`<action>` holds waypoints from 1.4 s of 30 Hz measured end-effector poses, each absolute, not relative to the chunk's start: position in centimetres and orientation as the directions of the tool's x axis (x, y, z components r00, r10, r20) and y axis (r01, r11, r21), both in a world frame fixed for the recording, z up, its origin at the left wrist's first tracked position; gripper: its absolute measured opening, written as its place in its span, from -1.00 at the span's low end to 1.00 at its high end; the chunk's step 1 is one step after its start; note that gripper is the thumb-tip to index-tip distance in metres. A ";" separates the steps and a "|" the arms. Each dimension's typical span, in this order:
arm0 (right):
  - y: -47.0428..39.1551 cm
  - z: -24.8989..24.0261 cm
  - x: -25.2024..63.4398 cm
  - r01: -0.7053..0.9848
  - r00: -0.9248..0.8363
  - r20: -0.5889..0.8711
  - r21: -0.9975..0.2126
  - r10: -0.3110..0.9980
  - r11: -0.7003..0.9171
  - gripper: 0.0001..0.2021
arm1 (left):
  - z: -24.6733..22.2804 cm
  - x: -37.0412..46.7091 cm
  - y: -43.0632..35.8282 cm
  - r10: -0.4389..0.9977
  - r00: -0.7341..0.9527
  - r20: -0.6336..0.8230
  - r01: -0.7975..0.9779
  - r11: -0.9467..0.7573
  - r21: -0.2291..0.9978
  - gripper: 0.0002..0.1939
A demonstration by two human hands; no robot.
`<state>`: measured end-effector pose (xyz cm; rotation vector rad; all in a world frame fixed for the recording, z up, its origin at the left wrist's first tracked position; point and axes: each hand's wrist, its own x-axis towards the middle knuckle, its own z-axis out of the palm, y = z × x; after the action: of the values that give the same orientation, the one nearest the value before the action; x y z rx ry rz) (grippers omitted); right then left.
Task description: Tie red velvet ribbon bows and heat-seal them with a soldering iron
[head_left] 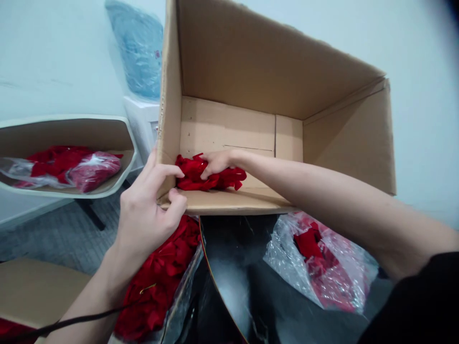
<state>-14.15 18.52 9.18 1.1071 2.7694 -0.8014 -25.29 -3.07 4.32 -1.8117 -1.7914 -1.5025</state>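
Resting parted on crumpled bright-red cloth (193, 177), right fingers (209, 170), grip unclear, left fingers (168, 170) clamping box (233, 124).

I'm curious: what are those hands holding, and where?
Left hand: the cardboard box, by its near left corner. Right hand: on red fabric, grip unclear.

Cardboard box (244, 62) cut off at the top edge, red cloth (191, 179) inside partly hidden by the right hand (218, 162)

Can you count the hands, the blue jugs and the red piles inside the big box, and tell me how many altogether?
Left hand and right hand: 2
Blue jug: 1
Red pile in the big box: 1
Total: 4
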 end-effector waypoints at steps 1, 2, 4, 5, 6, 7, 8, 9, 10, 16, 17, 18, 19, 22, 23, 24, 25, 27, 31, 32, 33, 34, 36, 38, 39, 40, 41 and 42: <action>19.0 9.7 -13.3 0.657 -0.741 -0.258 -0.471 0.620 0.588 -0.36 | 4.2 -25.3 -3.0 0.644 -0.234 0.729 0.829 -0.259 0.495 -0.76; 19.5 10.3 -12.4 0.658 -0.739 -0.284 -0.497 0.611 0.566 -0.33 | 4.1 -25.3 -2.9 0.641 -0.229 0.733 0.832 -0.262 0.490 -0.79; 20.3 11.8 -10.5 0.634 -0.746 -0.276 -0.571 0.605 0.522 -0.32 | 3.9 -25.6 -2.9 0.630 -0.227 0.742 0.838 -0.262 0.478 -0.85; 20.6 12.6 -9.6 0.610 -0.751 -0.249 -0.616 0.612 0.498 -0.33 | 3.9 -25.8 -2.8 0.628 -0.222 0.746 0.841 -0.264 0.472 -0.90; 20.9 13.5 -8.7 0.580 -0.752 -0.208 -0.661 0.626 0.477 -0.37 | 3.9 -26.1 -2.8 0.635 -0.204 0.745 0.843 -0.273 0.463 -0.95; 21.1 14.3 -7.9 0.550 -0.744 -0.159 -0.698 0.649 0.459 -0.41 | 4.1 -26.5 -2.7 0.650 -0.165 0.742 0.847 -0.292 0.444 -0.90; 21.2 15.2 -7.1 0.523 -0.726 -0.106 -0.726 0.679 0.447 -0.45 | 4.3 -27.0 -2.7 0.671 -0.106 0.734 0.852 -0.320 0.415 -0.78; 21.2 16.0 -6.3 0.504 -0.703 -0.054 -0.741 0.709 0.443 -0.50 | 4.5 -27.5 -2.7 0.691 -0.033 0.722 0.855 -0.355 0.379 -0.65; 21.2 16.7 -5.6 0.491 -0.680 -0.008 -0.748 0.733 0.447 -0.55 | 4.8 -27.9 -2.6 0.703 0.036 0.710 0.855 -0.389 0.342 -0.55; 20.5 19.6 -2.3 0.352 -0.664 0.163 -0.792 0.729 0.498 -0.69 | 6.0 -28.3 -1.8 0.692 0.038 0.721 0.855 -0.396 0.335 -0.50; 20.3 20.0 -1.9 0.338 -0.660 0.192 -0.788 0.727 0.515 -0.68 | 6.0 -28.1 -1.5 0.680 0.010 0.733 0.858 -0.382 0.343 -0.52; 19.9 20.3 -1.5 0.329 -0.647 0.223 -0.781 0.729 0.531 -0.67 | 6.0 -27.9 -1.1 0.662 -0.021 0.749 0.864 -0.365 0.347 -0.55; 19.5 20.8 -1.0 0.320 -0.634 0.251 -0.776 0.731 0.544 -0.65 | 5.9 -27.7 -0.7 0.642 -0.055 0.765 0.869 -0.346 0.353 -0.59; 17.7 22.3 0.5 0.260 -0.583 0.342 -0.781 0.738 0.567 -0.64 | 6.1 -27.4 1.0 0.567 -0.125 0.814 0.875 -0.323 0.360 -0.66; 17.1 22.9 1.2 0.240 -0.560 0.375 -0.780 0.739 0.578 -0.65 | 6.3 -27.4 1.7 0.552 -0.141 0.822 0.875 -0.318 0.364 -0.64; 16.4 23.5 2.1 0.232 -0.533 0.413 -0.768 0.739 0.597 -0.67 | 6.6 -27.4 2.4 0.546 -0.159 0.823 0.876 -0.307 0.373 -0.62; 15.6 24.0 3.0 0.243 -0.502 0.452 -0.744 0.737 0.623 -0.67 | 6.9 -27.3 3.0 0.541 -0.187 0.820 0.876 -0.286 0.389 -0.60; 13.9 24.7 4.9 0.313 -0.438 0.523 -0.674 0.731 0.669 -0.63 | 7.5 -27.4 4.3 0.540 -0.257 0.801 0.871 -0.230 0.435 -0.59; 9.8 24.0 8.3 0.409 -0.348 0.630 -0.565 0.695 0.717 -0.63 | 8.4 -28.5 5.9 0.527 -0.364 0.768 0.861 -0.123 0.493 -0.62; 8.6 23.4 8.9 0.407 -0.338 0.641 -0.561 0.689 0.721 -0.65 | 8.5 -29.1 5.9 0.518 -0.386 0.764 0.864 -0.088 0.496 -0.60; 7.6 22.5 9.3 0.402 -0.330 0.637 -0.573 0.696 0.715 -0.67 | 8.6 -29.7 5.7 0.503 -0.410 0.761 0.865 -0.051 0.499 -0.56; 6.7 21.5 9.6 0.392 -0.327 0.617 -0.601 0.716 0.697 -0.68 | 8.7 -30.4 5.4 0.495 -0.427 0.757 0.865 -0.019 0.501 -0.51; 5.5 19.3 9.8 0.357 -0.339 0.550 -0.676 0.763 0.645 -0.67 | 8.9 -31.8 4.2 0.490 -0.451 0.746 0.863 0.027 0.504 -0.42; 5.4 17.0 9.5 0.346 -0.405 0.511 -0.682 0.758 0.644 -0.58 | 9.2 -33.2 2.7 0.470 -0.479 0.742 0.859 0.076 0.506 -0.38; 5.8 15.8 9.1 0.352 -0.471 0.506 -0.643 0.723 0.680 -0.52 | 9.4 -33.9 2.0 0.441 -0.505 0.742 0.852 0.113 0.512 -0.39; 6.4 14.5 8.6 0.362 -0.552 0.498 -0.580 0.669 0.730 -0.45 | 9.6 -34.6 1.3 0.400 -0.534 0.745 0.840 0.152 0.520 -0.43; 7.2 13.3 8.0 0.377 -0.633 0.476 -0.499 0.610 0.780 -0.40 | 9.7 -35.4 0.7 0.352 -0.561 0.750 0.827 0.186 0.531 -0.49; 8.1 12.0 7.3 0.409 -0.706 0.426 -0.407 0.566 0.817 -0.36 | 9.7 -36.2 0.2 0.307 -0.582 0.753 0.813 0.211 0.543 -0.56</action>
<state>7.26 8.11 12.02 1.0282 3.5112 -0.5490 -36.23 0.18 9.73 -1.0345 -2.0003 -1.3580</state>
